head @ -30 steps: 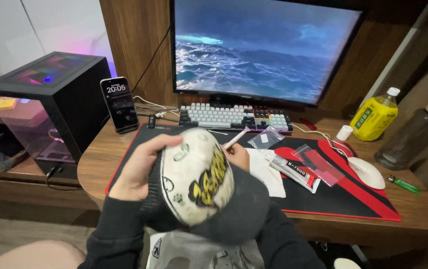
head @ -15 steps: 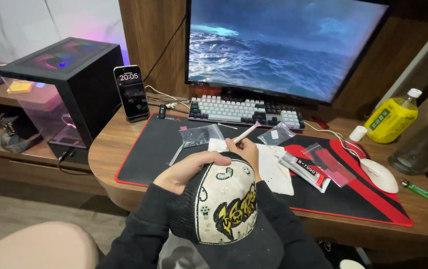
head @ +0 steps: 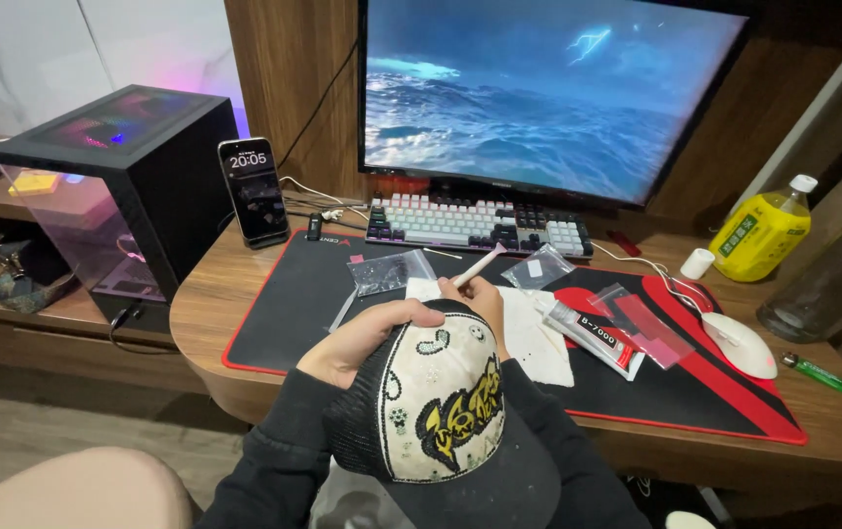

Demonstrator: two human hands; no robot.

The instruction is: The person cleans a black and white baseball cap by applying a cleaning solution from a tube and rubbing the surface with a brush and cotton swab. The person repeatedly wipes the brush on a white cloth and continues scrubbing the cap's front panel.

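A black cap (head: 441,411) with a white front panel and a yellow graphic sits low in the middle of the view, brim toward me. My left hand (head: 362,338) grips its top left edge. Above the cap's crown, my right hand (head: 475,294) is closed on a thin pale stick tool (head: 480,264) that points up and to the right. Both hands hover over the near edge of the black and red desk mat (head: 284,304).
Small clear bags (head: 392,271), a white cloth (head: 539,343) and a glue tube package (head: 602,333) lie on the mat. A keyboard (head: 480,223), monitor (head: 548,93), propped phone (head: 254,191), computer case (head: 117,176), white mouse (head: 740,343), yellow bottle (head: 759,230) and green lighter (head: 818,372) surround them.
The cap has dropped lower and turned so its front panel faces up. My right hand with the stick has come over the crown. The view has shifted closer to the desk.
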